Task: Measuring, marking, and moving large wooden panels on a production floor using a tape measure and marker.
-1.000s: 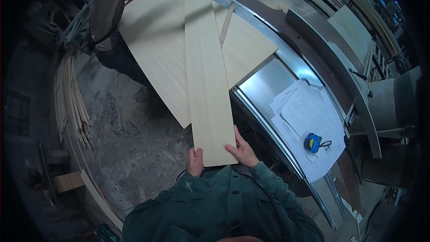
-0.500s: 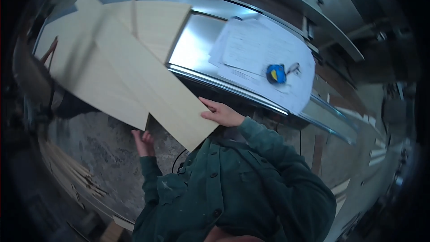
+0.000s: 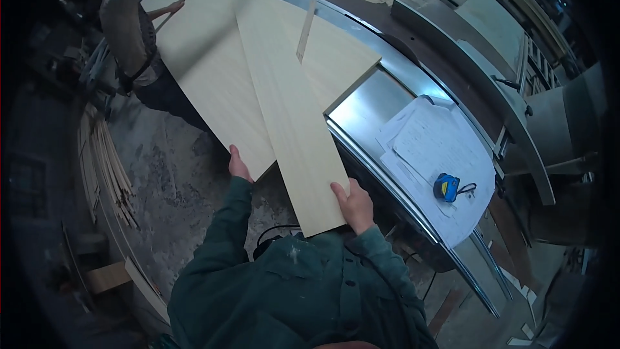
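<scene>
A long narrow wooden board (image 3: 290,110) lies slantwise across a large pale wooden panel (image 3: 200,58). My right hand (image 3: 356,207) grips the right edge of the narrow board close to its near end, thumb on top. At the panel's near edge, left of its corner, my left hand (image 3: 239,165) holds on with its fingers mostly hidden below. Both pieces extend away over a metal-topped machine table (image 3: 361,100). Near the panel's far left side is a co-worker's hand (image 3: 175,6).
A co-worker (image 3: 132,32) stands at the far left. Papers (image 3: 426,136) and a blue tape measure (image 3: 447,187) lie on the table at right. A thin strip (image 3: 306,29) rests on the panel. Wooden strips (image 3: 110,161) lie on the concrete floor at left; a curved metal guard (image 3: 478,77) rises behind.
The view has turned, so the table and boards sit farther right. My left hand has gone from below the panel's corner to its near edge. My right hand still holds the narrow board.
</scene>
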`<control>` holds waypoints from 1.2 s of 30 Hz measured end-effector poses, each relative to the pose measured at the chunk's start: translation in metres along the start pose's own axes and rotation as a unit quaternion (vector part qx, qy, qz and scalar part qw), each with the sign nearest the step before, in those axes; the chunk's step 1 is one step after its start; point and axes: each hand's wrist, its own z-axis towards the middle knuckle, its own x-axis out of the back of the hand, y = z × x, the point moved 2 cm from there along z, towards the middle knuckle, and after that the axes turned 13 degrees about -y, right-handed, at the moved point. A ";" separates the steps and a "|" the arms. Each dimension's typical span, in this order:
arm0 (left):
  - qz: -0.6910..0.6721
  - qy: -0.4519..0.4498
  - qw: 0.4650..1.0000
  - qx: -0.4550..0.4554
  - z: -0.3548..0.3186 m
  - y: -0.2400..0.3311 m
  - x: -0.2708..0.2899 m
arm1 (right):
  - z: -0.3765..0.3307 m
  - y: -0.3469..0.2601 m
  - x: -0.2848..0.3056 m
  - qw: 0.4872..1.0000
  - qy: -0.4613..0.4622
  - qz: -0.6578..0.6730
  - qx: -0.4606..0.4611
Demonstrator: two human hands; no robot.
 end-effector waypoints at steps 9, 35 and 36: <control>0.008 0.019 0.999 -0.025 0.010 -0.015 0.003 | 0.041 0.026 0.087 0.995 0.007 -0.102 0.017; 0.062 -0.094 0.989 0.096 0.005 0.000 0.001 | -0.097 0.266 0.092 0.429 0.583 0.683 -0.096; 0.057 -0.087 0.988 0.112 0.000 -0.005 -0.010 | -0.090 0.260 0.096 0.416 0.611 0.668 -0.086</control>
